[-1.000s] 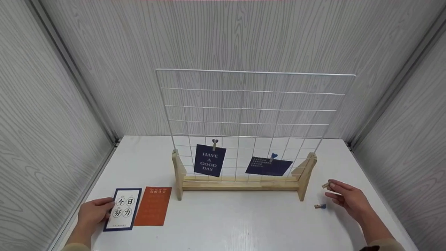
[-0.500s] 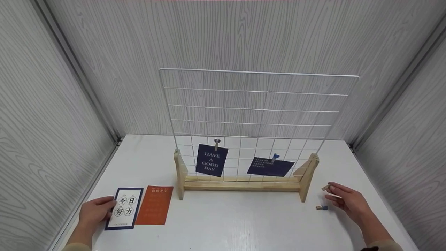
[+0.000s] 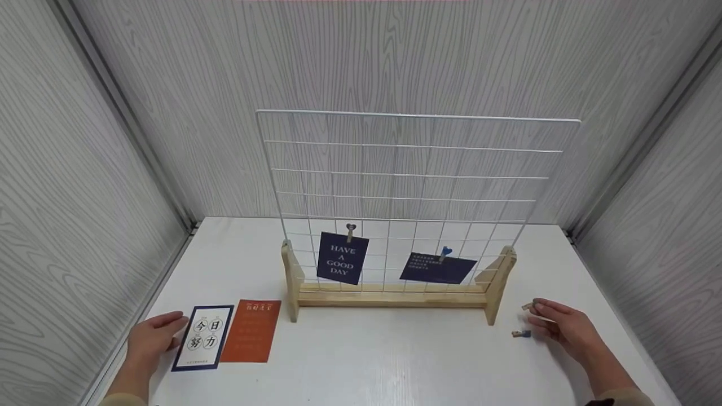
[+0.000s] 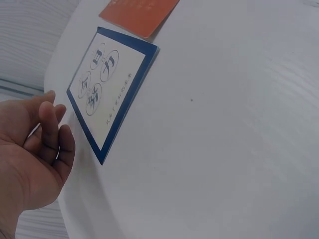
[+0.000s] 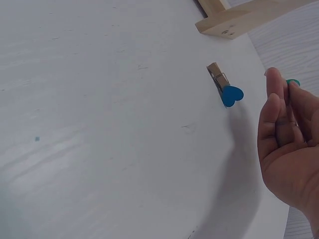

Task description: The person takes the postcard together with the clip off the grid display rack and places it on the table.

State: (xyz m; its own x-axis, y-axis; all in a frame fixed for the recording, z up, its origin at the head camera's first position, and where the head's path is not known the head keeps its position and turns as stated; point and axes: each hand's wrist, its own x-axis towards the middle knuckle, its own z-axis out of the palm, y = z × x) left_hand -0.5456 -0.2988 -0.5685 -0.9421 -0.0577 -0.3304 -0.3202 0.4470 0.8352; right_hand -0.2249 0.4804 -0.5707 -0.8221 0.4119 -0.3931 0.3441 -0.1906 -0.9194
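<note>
Beside the left edge of a white card with a blue border (image 3: 204,338), my left hand (image 3: 151,341) is loosely bent and holds nothing. In the left wrist view a gap shows between its fingertips and the card (image 4: 107,84), which lies flat. An orange card (image 3: 252,331) lies just right of the bordered one. My right hand (image 3: 567,328) pinches a small wooden clothespin (image 3: 528,306) between thumb and forefinger; a bit of its green end (image 5: 293,81) shows in the right wrist view. Below that hand, another clothespin with a blue heart (image 5: 232,95) lies on the table.
A white wire grid (image 3: 395,197) stands in a wooden base (image 3: 392,298) mid-table. Clipped on it are a dark "HAVE A GOOD DAY" card (image 3: 342,258) and a second dark card (image 3: 437,268). Grey wood-grain panels (image 3: 361,56) enclose the white table (image 3: 383,361).
My left fingers have let go of the bordered card and drawn slightly left of it. My right hand, with its clothespin, has dropped a little closer to the clothespin on the table.
</note>
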